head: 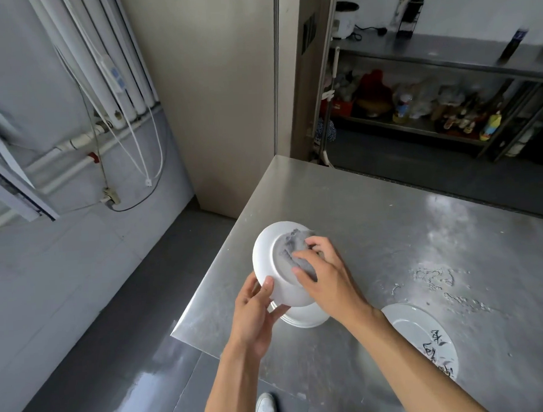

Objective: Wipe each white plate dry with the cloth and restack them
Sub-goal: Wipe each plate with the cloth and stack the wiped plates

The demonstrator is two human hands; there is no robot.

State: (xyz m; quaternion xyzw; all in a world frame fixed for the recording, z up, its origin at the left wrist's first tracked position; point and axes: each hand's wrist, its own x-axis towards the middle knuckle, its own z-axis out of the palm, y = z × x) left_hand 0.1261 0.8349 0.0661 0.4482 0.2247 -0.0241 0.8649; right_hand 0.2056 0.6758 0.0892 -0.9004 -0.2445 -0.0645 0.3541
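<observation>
My left hand (255,312) grips the lower rim of a white plate (267,257), held tilted above the steel table with its underside facing me. My right hand (324,275) presses a grey cloth (292,247) against the plate's base, fingers curled over the cloth. Directly beneath the held plate, a stack of white plates (306,316) sits near the table's left corner, mostly hidden by my hands. A separate white plate with black painted characters (420,330) lies flat on the table to the right, partly under my right forearm.
The steel table (389,231) has water smears and droplets (435,279) right of the plates. Its left edge and corner drop to a dark floor, where my shoe (265,408) shows. A shelf with bottles (431,111) stands beyond the table.
</observation>
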